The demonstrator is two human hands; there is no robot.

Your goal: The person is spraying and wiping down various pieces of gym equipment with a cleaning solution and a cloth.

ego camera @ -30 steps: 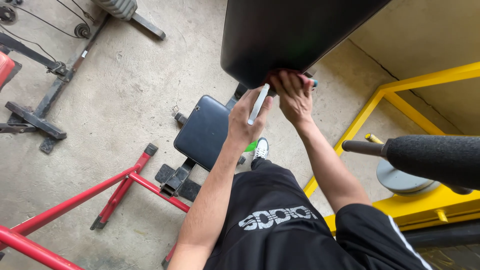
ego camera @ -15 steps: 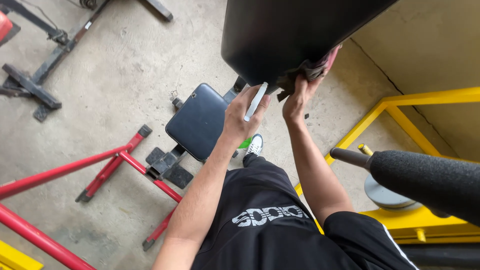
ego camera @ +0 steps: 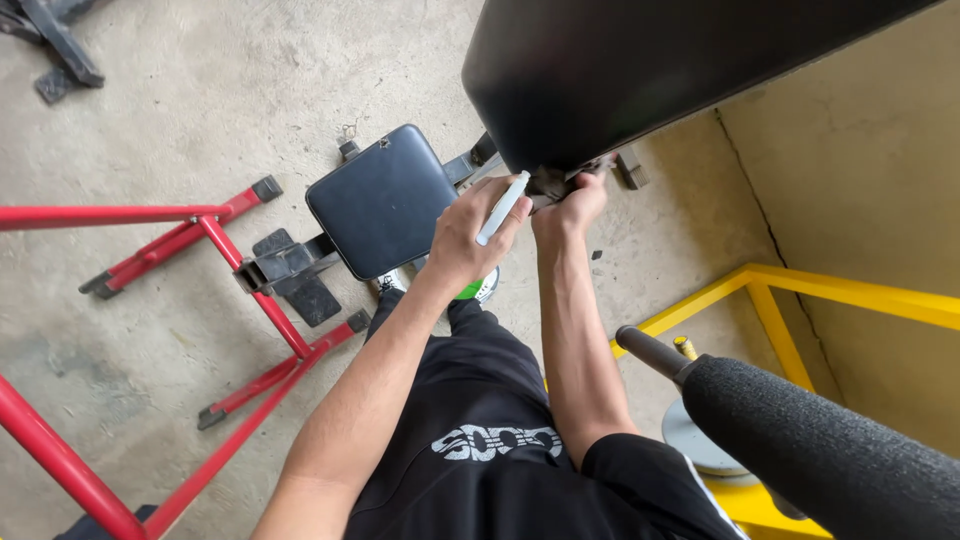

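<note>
We see one slim white bottle (ego camera: 503, 207) just above the frame's centre, tilted, its tip near the lower edge of the one large black pad (ego camera: 640, 70) filling the upper right. Our left hand (ego camera: 468, 240) has its fingers closed around the bottle. Just right of it, our right hand (ego camera: 565, 208) is curled under the pad's edge, gripping a dark cloth (ego camera: 548, 183) that barely shows. Left of centre sits one small dark blue seat pad (ego camera: 375, 200). One red frame (ego camera: 200, 260) crosses the left, one yellow frame (ego camera: 790, 300) the lower right.
</note>
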